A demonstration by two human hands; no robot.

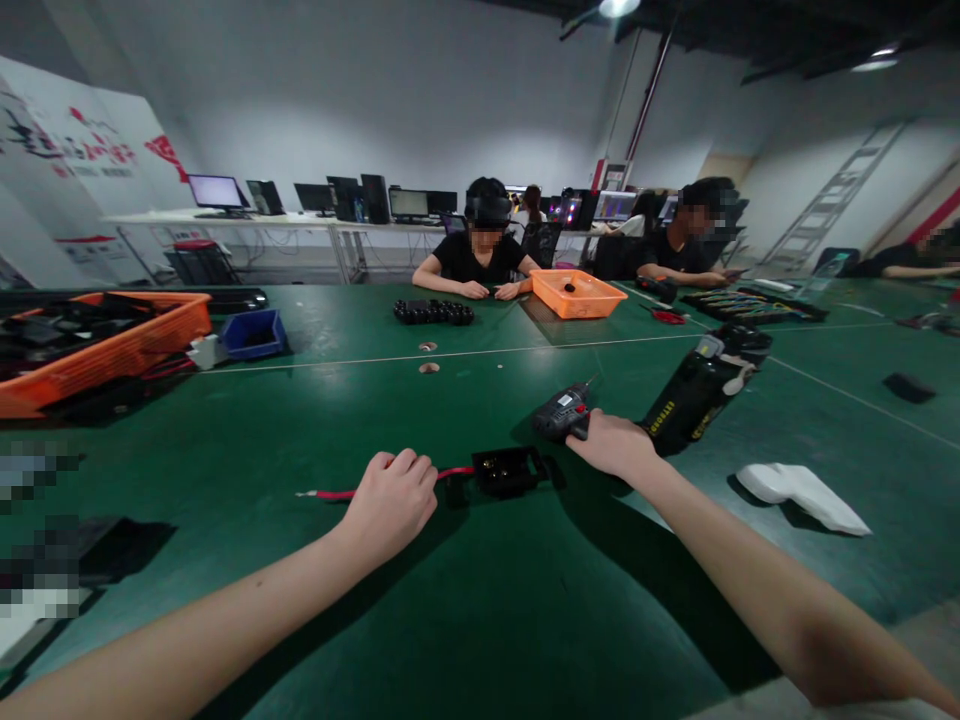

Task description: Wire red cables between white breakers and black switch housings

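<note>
My left hand is closed around a red cable, whose bare metal end sticks out to the left. That cable runs into a small black box lying on the green table. Metal parts show on the box's upper face. My right hand grips the handle of a black power screwdriver, its thin bit pointing up and away to the right. The tool is beyond the box and apart from it. Right of the tool, a black bottle leans at an angle.
A crumpled white item lies at right. Far left are an orange basket of black parts and a blue bin. Across the table, a person sits behind black parts and an orange basket; others sit farther right.
</note>
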